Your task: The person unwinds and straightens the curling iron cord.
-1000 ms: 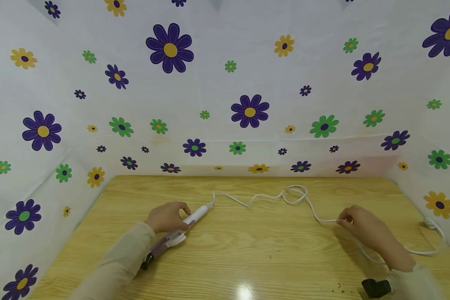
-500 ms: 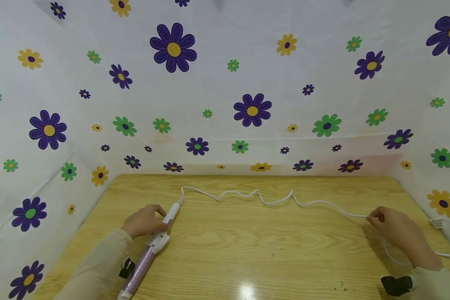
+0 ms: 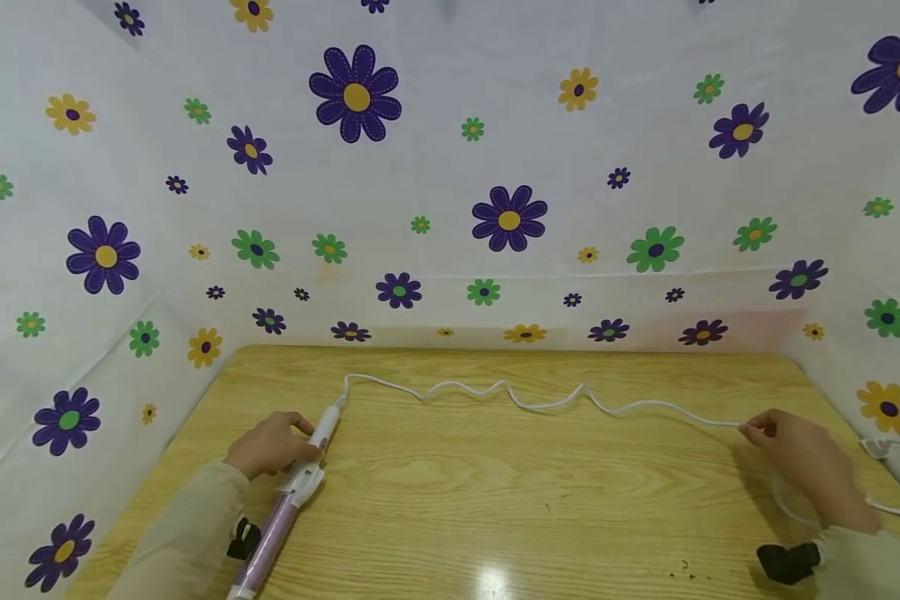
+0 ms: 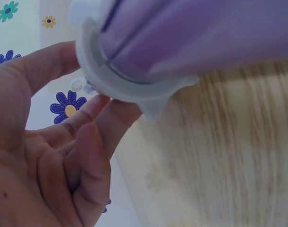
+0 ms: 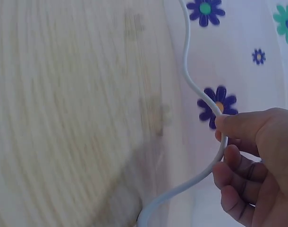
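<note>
A curling iron (image 3: 276, 529) with a white handle and a purple barrel slants over the left side of the wooden table. My left hand (image 3: 270, 443) grips it by the handle between thumb and fingers. In the left wrist view the purple barrel (image 4: 196, 38) and its white collar (image 4: 101, 78) hide part of the handle. From the handle's far end a white cord (image 3: 540, 407) runs in shallow waves across the table to the right. There my right hand (image 3: 806, 458) pinches the cord between thumb and forefinger, as the right wrist view shows, with the other fingers curled.
The cord goes on beyond my right hand to a white piece (image 3: 875, 448) at the table's right edge. A flower-printed white cloth (image 3: 435, 167) walls the back and both sides of the wooden table (image 3: 450, 500). Dark specks (image 3: 684, 571) mark the front right.
My left hand has moved left with the curling iron, which now points more away from me. My right hand has moved right, drawing the cord straighter; its loop has opened into waves.
</note>
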Motion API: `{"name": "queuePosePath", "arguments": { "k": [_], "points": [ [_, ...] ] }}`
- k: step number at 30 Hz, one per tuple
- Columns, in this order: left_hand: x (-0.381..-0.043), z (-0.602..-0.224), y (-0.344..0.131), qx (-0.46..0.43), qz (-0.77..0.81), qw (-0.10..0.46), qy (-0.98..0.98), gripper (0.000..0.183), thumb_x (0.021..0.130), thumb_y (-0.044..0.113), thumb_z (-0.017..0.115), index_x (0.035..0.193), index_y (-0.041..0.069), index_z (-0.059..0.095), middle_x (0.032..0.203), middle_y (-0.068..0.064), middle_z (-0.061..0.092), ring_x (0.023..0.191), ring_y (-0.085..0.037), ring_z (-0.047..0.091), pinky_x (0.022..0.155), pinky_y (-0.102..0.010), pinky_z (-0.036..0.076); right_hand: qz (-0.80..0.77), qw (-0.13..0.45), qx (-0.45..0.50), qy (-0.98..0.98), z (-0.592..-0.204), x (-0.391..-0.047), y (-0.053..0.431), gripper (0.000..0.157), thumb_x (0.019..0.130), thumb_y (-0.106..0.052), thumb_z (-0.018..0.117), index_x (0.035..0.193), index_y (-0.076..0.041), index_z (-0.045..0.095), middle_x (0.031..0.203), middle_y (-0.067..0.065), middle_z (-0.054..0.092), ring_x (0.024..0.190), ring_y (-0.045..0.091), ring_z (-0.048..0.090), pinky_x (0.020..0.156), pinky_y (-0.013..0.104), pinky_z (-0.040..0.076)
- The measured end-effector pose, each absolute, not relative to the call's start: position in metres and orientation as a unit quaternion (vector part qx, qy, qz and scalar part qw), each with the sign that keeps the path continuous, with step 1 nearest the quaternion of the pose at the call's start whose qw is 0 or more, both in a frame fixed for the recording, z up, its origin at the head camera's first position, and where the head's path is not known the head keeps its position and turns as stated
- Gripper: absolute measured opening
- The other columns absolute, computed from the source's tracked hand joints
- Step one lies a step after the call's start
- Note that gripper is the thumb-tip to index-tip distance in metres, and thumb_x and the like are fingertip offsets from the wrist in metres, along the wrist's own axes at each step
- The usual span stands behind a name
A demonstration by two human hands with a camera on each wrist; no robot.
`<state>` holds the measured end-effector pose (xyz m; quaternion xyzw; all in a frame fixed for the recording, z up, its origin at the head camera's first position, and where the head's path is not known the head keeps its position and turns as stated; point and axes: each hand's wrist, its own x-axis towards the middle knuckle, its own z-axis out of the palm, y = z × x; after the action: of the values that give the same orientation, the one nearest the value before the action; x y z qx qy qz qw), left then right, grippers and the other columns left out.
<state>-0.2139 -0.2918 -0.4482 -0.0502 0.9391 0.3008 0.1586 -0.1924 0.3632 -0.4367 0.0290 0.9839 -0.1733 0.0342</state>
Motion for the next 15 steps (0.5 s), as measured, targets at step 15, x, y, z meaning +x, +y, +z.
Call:
{"name": "queuePosePath", "arguments": {
  "k": [15],
  "points": [
    [-0.209,-0.443,-0.297,-0.051,0.326,0.161,0.93,0.056,0.083,0.026,0.071,0.124,-0.006,0.05,0.088,-0.011,0.069,0.068,-0.018,0.065,0.057,-0.032,0.049,-0.198,-0.007,-0.035,0.98,-0.433,-0.24,0.257,0.028,0.097,-0.024,0.055,0.105,0.001,0.064,0.087,0.016,0.067,0.064,0.019,0.055,0.049,0.032,0.042]
  ]
}}
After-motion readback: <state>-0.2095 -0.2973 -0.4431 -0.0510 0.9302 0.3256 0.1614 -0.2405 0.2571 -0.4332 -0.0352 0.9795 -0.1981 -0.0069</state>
